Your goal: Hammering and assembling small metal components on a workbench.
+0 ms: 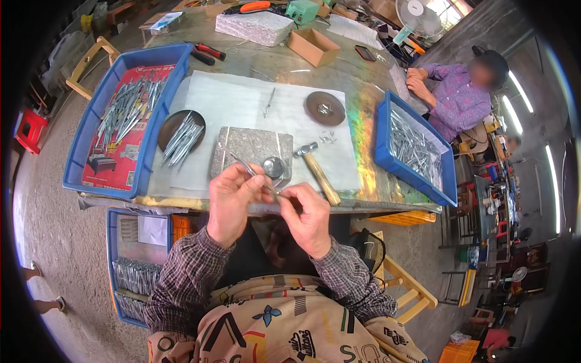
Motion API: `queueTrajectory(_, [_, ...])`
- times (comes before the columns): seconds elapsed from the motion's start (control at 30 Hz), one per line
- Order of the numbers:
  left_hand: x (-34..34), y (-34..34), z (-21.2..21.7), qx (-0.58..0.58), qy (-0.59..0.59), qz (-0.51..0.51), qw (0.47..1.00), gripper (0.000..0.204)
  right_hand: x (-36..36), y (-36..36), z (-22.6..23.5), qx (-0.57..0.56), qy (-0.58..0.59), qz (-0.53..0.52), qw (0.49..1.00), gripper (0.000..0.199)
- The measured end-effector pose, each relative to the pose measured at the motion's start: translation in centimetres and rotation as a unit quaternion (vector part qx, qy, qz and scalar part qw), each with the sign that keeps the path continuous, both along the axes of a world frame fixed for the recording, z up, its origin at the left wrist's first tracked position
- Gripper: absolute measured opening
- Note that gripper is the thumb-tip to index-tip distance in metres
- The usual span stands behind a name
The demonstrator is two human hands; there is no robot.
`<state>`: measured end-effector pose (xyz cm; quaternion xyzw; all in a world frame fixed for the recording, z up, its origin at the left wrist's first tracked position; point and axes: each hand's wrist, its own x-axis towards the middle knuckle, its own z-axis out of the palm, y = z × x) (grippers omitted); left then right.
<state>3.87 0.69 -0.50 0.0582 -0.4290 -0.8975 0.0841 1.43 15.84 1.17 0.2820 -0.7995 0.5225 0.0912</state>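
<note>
My left hand [235, 195] pinches a thin silvery metal rod [242, 162], which slants up past its fingertips. The fingers of my right hand [307, 219] are closed on the rod's lower end, close to my left fingers. Just beyond my hands sits a grey stone block [233, 143], with a small round metal piece [273, 167] on its right part. A hammer [321, 176] with a wooden handle lies right of the block. To the left, a brown round dish [200, 118] holds several similar metal rods [183, 140].
Blue trays with more rods stand at the left [143, 163] and right [445, 192]. On white paper [230, 91] lie a single rod [269, 101], tiny metal bits [328, 137] and a brown disc-shaped dish [315, 109]. A co-worker [454, 97] sits at the far right.
</note>
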Motion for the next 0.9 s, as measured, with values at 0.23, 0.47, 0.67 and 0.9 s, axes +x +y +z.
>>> queueTrajectory(0.23, [-2.4, -1.4, 0.6, -0.150, 0.039, 0.042, 0.987, 0.011, -2.7, 3.4, -0.8, 0.144, 0.074, -0.089, 0.983, 0.015])
queueTrajectory(0.47, [-3.8, -0.8, 0.8, -0.237, 0.027, 0.070, 0.969, 0.011, -4.3, 6.0, -3.0, 0.350, 0.112, -0.161, 0.916, 0.031])
queueTrajectory(0.67, [-4.1, -0.8, 0.2, -0.295, 0.032, 0.088, 0.951, 0.009, -4.6, 6.2, -4.6, 0.350, 0.111, -0.172, 0.914, 0.035])
queueTrajectory(0.9, [-4.0, -0.8, 0.4, -0.297, 0.028, 0.088, 0.950, 0.010, -4.6, 6.4, -5.2, 0.342, 0.120, -0.173, 0.916, 0.035])
